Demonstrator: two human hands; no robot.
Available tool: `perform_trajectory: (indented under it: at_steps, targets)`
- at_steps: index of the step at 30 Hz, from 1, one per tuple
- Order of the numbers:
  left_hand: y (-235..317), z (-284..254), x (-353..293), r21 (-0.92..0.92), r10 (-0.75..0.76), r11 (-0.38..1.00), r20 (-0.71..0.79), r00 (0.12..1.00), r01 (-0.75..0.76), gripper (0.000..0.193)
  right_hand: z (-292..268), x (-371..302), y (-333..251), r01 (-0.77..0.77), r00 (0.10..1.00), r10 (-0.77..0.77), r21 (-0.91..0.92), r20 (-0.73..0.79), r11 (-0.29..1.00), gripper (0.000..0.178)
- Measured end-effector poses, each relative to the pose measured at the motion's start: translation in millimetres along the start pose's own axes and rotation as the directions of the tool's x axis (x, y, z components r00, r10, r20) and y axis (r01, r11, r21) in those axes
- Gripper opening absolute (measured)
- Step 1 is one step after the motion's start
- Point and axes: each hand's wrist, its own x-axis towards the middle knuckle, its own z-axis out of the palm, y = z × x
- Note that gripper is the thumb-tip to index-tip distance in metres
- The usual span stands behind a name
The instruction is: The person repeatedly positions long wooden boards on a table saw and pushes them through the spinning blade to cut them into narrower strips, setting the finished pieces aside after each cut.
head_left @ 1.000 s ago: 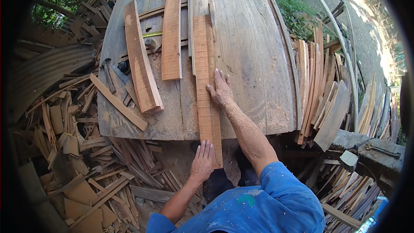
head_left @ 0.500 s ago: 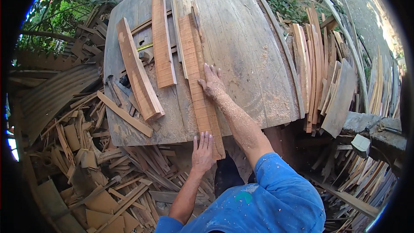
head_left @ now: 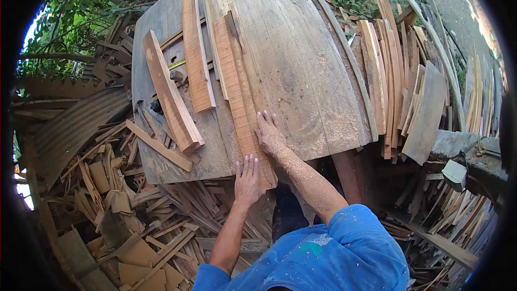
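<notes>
A long reddish-brown plank (head_left: 241, 108) lies lengthwise on the weathered wooden tabletop (head_left: 301, 64), its near end reaching past the front edge. My left hand (head_left: 249, 179) rests flat near that end, fingers stretched out. Farther up, on the plank's right side, my right hand (head_left: 271, 137) lies with fingers extended and sawdust on the forearm. Neither hand is wrapped round the wood. A narrow pale strip of wood (head_left: 215, 54) runs along the plank's far left side. By its far right edge stands a thin dark piece (head_left: 232, 24) whose kind I cannot tell.
Two thick boards (head_left: 171, 91) (head_left: 197, 54) lie left on the tabletop, near a yellow tape measure (head_left: 176, 64). Offcuts (head_left: 124, 205) heap on the ground at left. Planks (head_left: 385, 75) stand stacked at right, beside a concrete ledge (head_left: 463, 148).
My right hand has come nearer along the plank, toward my left hand. My left hand stays at the near end, a little farther onto the wood.
</notes>
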Motion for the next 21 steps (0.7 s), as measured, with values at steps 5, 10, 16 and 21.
perform_trajectory:
  at_steps: [5,10,16,21]
  targets:
    - [-3.7,-0.4,7.9,0.018,-0.013,1.0,-0.007,1.0,0.013,0.131,-3.3,-4.2,-4.5,0.015,1.0,-0.015,0.011,-0.017,1.0,0.06]
    - [-6.5,-1.0,16.0,0.022,-0.002,1.0,0.002,1.0,0.002,0.13,-2.9,-6.9,0.0,0.016,0.999,-0.016,0.012,-0.034,1.0,0.059]
    - [-10.8,-5.0,17.7,0.011,-0.004,1.0,-0.003,1.0,0.004,0.131,-6.5,-10.7,-3.4,0.044,0.999,-0.043,0.024,-0.016,0.999,0.058]
    - [-11.9,-7.1,26.5,0.017,-0.015,1.0,0.018,1.0,0.015,0.131,-4.5,-16.3,-3.2,0.035,0.999,-0.035,-0.016,-0.013,0.999,0.057]
